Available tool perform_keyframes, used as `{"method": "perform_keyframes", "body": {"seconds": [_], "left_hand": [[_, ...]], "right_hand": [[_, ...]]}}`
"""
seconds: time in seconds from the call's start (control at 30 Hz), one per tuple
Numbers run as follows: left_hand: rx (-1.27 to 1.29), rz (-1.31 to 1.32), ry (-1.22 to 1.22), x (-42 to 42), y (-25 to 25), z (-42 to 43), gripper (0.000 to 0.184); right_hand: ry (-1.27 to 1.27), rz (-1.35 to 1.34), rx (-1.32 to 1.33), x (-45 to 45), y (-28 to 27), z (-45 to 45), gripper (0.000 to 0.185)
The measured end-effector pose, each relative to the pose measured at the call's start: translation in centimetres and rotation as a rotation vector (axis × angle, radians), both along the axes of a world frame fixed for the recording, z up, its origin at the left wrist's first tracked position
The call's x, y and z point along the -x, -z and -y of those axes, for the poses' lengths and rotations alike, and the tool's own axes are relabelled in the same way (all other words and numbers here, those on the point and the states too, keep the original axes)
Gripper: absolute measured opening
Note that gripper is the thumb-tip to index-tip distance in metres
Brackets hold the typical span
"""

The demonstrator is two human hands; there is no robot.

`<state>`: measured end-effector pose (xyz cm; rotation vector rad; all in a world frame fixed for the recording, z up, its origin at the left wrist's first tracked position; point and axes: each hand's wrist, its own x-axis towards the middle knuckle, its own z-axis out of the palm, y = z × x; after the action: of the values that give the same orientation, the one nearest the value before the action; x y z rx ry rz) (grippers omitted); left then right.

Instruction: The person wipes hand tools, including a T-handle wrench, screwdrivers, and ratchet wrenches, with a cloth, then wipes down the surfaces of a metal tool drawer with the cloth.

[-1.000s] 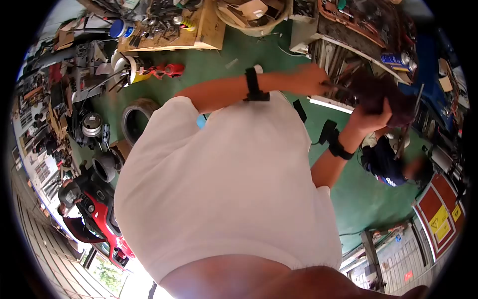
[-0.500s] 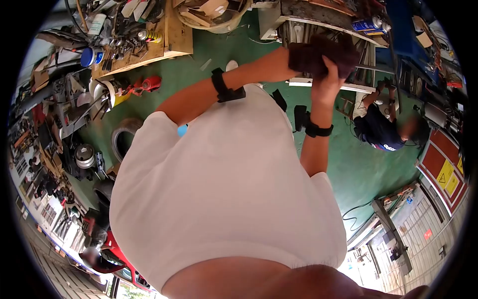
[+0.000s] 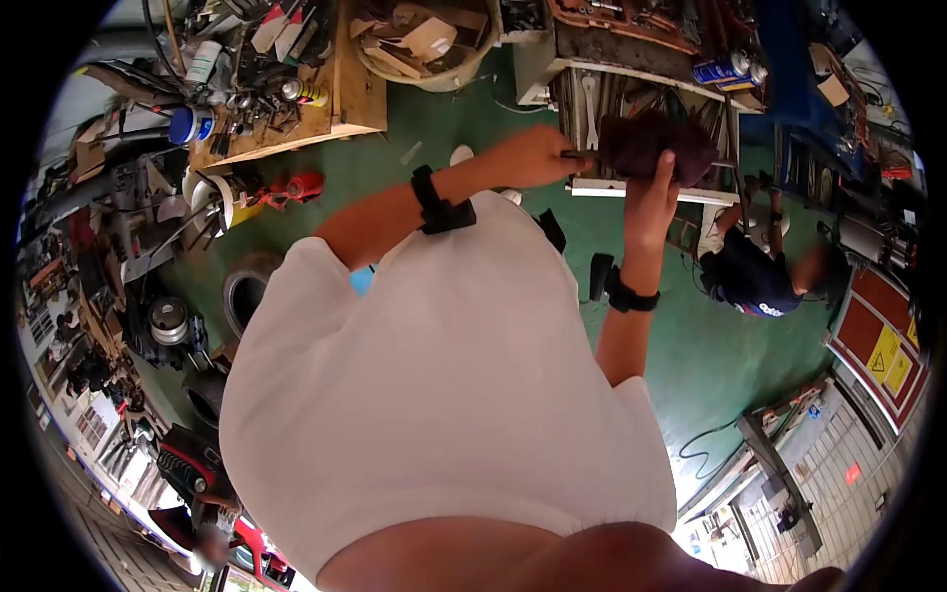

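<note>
My left hand (image 3: 543, 158) is closed round one end of a thin metal rod (image 3: 727, 163), just left of a dark maroon cloth (image 3: 646, 148). The cloth is bunched around the rod's middle, and the rod's other end sticks out to the right. My right hand (image 3: 653, 192) grips the cloth from below, its thumb lying up over the front. What kind of tool the rod is cannot be made out. Both hands are above an open drawer (image 3: 651, 190) of tools, where a large spanner (image 3: 590, 109) lies at the left side.
Above the drawer, the cabinet top holds an orange tool tray (image 3: 631, 22) and blue spray cans (image 3: 728, 69). A bin of cardboard (image 3: 424, 44) and a cluttered wooden bench (image 3: 355, 89) stand to the left. Another person (image 3: 755, 266) crouches at right.
My left hand has drawn leftward out of the cloth and now grips the rod's end. The cloth and my right hand have moved slightly lower in view.
</note>
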<state>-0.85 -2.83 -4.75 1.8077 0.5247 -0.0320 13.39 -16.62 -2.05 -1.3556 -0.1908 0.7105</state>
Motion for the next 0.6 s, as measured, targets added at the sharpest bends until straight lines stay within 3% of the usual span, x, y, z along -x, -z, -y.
{"method": "perform_keyframes", "body": {"seconds": [0.1, 0.17, 0.23, 0.33, 0.53, 0.6], "left_hand": [[-0.048, 0.076, -0.015, 0.1, 1.4, 0.4, 0.046], [-0.002, 0.267, -0.102, 0.0, 4.0, 1.1, 0.033], [-0.013, 0.264, -0.080, 0.7, 4.1, 0.5, 0.032], [-0.061, 0.168, -0.047, 1.7, 2.2, -0.4, 0.036], [-0.078, 0.070, -0.066, 2.5, 0.6, -0.8, 0.051], [-0.024, 0.047, -0.077, 3.3, -0.7, -1.3, 0.050]], "right_hand": [[-0.113, -0.041, 0.015, 0.9, 0.5, -0.5, 0.052], [-0.216, -0.014, 0.129, 1.7, 0.5, -0.4, 0.055], [-0.192, -0.053, 0.078, 1.1, 0.8, -0.1, 0.048], [-0.341, 0.122, 0.280, -1.2, 1.3, 0.9, 0.046], [-0.065, 0.118, 0.068, -0.4, 0.4, -0.8, 0.036], [-0.086, 0.226, 0.203, -1.2, 0.5, -1.4, 0.042]]}}
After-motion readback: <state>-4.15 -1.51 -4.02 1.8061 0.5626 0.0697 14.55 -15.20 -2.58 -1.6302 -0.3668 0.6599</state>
